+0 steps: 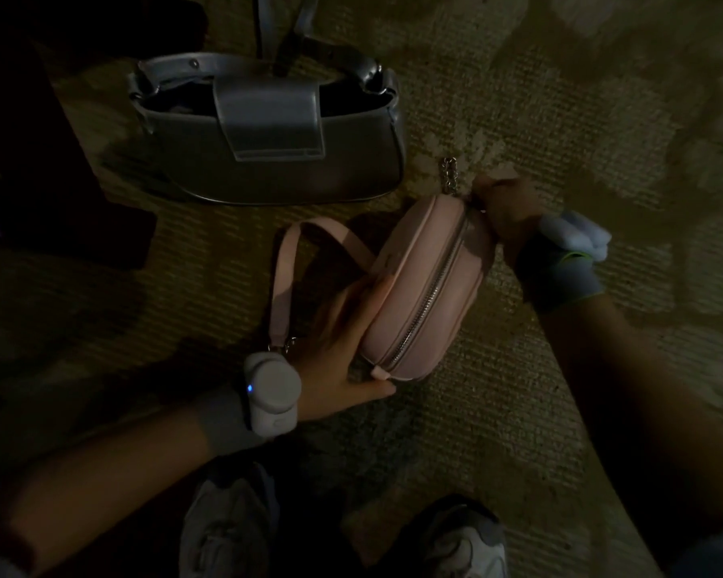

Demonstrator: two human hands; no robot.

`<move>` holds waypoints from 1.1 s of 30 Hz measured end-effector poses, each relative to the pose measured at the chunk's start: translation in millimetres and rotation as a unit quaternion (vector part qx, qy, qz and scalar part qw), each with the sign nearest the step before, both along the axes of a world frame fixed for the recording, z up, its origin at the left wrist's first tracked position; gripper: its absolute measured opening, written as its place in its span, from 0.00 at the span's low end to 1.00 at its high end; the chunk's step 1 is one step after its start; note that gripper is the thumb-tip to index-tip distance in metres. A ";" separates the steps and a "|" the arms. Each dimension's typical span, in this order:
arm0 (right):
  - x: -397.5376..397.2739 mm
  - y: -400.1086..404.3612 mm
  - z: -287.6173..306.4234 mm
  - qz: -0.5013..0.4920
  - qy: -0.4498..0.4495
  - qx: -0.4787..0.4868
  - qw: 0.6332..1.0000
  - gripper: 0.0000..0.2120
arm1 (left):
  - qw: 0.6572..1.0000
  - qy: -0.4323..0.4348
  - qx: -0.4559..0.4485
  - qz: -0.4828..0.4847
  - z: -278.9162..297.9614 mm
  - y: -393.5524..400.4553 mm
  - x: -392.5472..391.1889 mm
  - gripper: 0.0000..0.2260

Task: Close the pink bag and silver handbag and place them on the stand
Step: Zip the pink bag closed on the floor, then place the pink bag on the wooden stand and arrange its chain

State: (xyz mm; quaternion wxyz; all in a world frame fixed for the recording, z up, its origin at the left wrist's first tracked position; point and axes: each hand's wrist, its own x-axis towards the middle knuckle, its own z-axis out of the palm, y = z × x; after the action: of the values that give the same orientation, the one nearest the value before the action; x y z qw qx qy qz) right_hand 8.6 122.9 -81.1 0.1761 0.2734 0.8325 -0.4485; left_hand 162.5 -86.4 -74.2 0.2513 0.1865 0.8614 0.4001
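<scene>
Pink rounded zip-top bag of smooth faux leather lay on the patterned olive carpet, just below the silver flap-front handbag. The left hand lay flat and open against its side, steadying it. The right hand seemed pinched shut on the zip pull at the far end, though dim light obscured it. Light, semi-stiff and slick, it would carry best by its strap.

The bag pinched at its far end is pale pink with a silver zip. Beyond it, the handbag is silver-grey. The carpet underneath is olive, ribbed.
</scene>
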 end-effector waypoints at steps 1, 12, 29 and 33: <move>4.2 1.1 2.6 -0.032 0.010 -0.040 0.999 0.14 | 1.000 -0.011 0.012 -0.010 -1.8 -1.0 0.4 0.47; 137.3 -13.0 9.2 -0.170 0.024 -0.321 0.931 0.23 | 0.932 -0.259 0.187 0.169 11.8 6.1 -23.6 0.30; 151.3 -28.0 37.5 -0.162 -0.062 -0.409 0.896 0.24 | 0.872 -0.328 0.273 0.241 21.9 11.4 -31.4 0.23; 155.5 -30.0 58.8 -0.166 -0.057 -0.412 0.894 0.21 | 0.870 -0.318 0.293 0.235 40.9 12.4 -28.3 0.24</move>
State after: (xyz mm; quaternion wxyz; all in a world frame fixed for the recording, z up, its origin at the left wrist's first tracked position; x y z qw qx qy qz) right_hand 164.1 92.9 -22.3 0.2427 0.3357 0.5041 -0.7578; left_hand 134.2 -74.0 -33.3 0.3434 -0.0938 0.5965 0.7194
